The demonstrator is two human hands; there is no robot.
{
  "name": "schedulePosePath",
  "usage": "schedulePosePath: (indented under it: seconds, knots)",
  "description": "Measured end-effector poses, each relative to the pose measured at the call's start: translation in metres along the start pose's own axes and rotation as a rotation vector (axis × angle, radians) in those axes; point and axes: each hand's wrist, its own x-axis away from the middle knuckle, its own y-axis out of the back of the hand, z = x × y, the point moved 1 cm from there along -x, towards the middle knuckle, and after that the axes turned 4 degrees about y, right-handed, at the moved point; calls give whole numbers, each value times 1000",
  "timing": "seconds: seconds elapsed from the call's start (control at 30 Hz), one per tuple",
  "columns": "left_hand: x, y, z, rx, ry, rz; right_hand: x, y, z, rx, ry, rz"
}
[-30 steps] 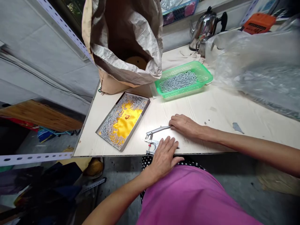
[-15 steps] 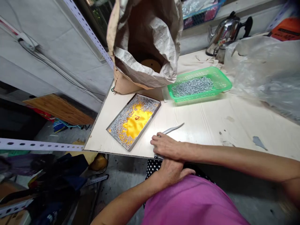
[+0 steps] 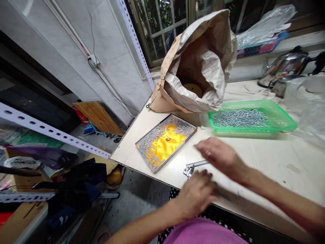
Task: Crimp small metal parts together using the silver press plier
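Note:
My left hand (image 3: 199, 194) is low over the table's front edge, its fingers bent and blurred. Just beyond its fingertips lies a metal tool (image 3: 189, 170) with a coil spring and a flat silver arm; part of it is hidden, and a grip on it cannot be made out. Above the table, my right hand (image 3: 223, 157) is stretched out, smeared by motion, with nothing visible in it. Left of the hands sits a shallow tray (image 3: 175, 148) of small silver metal pins on yellow cloth. Beyond my right hand stands a green plastic basket (image 3: 281, 117) holding many similar metal pieces (image 3: 238, 118).
A large open paper sack (image 3: 165, 98) stands at the back of the white table (image 3: 127, 152). Kettles (image 3: 284, 67) and a clear plastic bag (image 3: 309, 101) are at the right. A perforated metal bar (image 3: 50, 130) crosses on the left, above piled goods.
My hands have come apart: the right has lifted off the tool and moved right. The tool's arm is partly covered now. The view has shifted left and up.

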Motion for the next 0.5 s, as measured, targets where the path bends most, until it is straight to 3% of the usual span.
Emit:
schedulePosePath:
  seconds: [0.1, 0.17, 0.23, 0.37, 0.5]
  knots:
    - [3, 49, 54, -216, 290, -164, -14, 49, -59, 327, -199, -79]
    - [8, 77, 96, -385, 503, -138, -15, 71, -91, 552, -290, -44]
    - [14, 95, 133, -484, 648, -40, -8, 77, -104, 603, -358, 2]
    - [23, 106, 175, -499, 678, 76, 30, 44, -79, 339, -363, 130]
    - [23, 107, 186, -496, 560, 120, 76, 0, -31, 15, -397, 235]
